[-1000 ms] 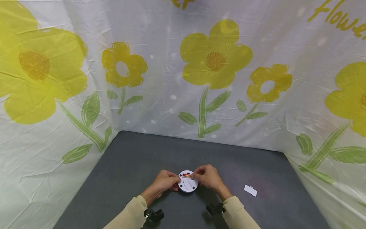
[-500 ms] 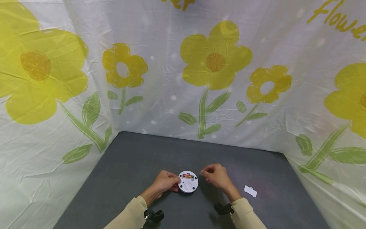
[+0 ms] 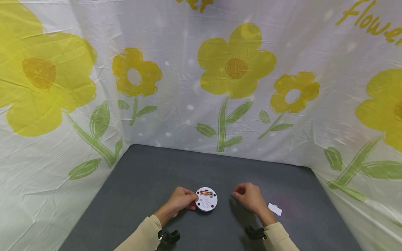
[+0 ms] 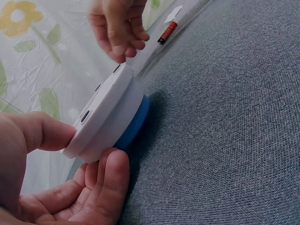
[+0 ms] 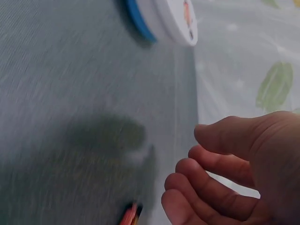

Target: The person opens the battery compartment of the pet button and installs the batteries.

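Note:
My left hand (image 3: 182,198) pinches the left edge of a round white device (image 3: 206,204) with thumb above and fingers below. In the left wrist view the device (image 4: 110,101) is tilted and shows a blue underside. A red-orange battery (image 3: 206,193) is visible in its open compartment; dark feet and speaker holes lie around it. To the right, my right hand (image 3: 251,198) hovers apart from the device with loosely curled fingers and nothing in them. Another red-and-black battery (image 4: 168,33) lies on the table; the right wrist view catches part of it, blurred.
A small white battery cover (image 3: 275,209) lies on the dark grey table (image 3: 163,167), to the right of my right hand. A flower-printed curtain (image 3: 179,104) encloses the table at the back and both sides.
My right hand has left the device's battery compartment and moved right, towards the battery cover. The battery in the compartment is uncovered now. My left hand and the device stay put.

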A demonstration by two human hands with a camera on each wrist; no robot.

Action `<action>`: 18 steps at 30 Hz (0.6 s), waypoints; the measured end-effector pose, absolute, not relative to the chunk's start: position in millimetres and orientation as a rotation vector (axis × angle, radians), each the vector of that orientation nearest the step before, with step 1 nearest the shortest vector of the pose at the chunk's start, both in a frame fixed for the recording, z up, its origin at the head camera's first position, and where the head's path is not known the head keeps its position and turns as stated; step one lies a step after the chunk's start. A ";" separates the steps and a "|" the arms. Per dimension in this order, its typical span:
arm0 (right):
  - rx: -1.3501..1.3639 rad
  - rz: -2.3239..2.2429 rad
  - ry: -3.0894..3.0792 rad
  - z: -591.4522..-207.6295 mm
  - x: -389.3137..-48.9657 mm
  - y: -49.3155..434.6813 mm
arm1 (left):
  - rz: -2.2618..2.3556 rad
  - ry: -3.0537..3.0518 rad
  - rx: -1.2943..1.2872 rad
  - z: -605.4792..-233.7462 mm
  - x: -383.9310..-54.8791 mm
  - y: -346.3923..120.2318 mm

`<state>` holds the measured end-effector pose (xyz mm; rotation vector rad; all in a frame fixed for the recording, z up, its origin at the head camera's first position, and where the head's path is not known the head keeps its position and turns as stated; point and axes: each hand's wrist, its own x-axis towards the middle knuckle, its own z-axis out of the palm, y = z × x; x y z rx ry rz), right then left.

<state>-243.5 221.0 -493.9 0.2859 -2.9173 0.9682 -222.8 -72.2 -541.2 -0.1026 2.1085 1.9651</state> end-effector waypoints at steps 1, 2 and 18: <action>0.287 0.943 -2.924 -493.4 -242.2 224.0 | 1.965 2.108 -0.104 -541.4 -222.9 -72.2; 0.287 0.923 -2.928 -492.7 -241.0 226.7 | 1.966 2.107 -0.105 -541.7 -223.1 -72.1; 0.422 0.761 -2.956 -505.9 -234.7 270.1 | 1.955 2.114 -0.124 -541.1 -224.1 -71.6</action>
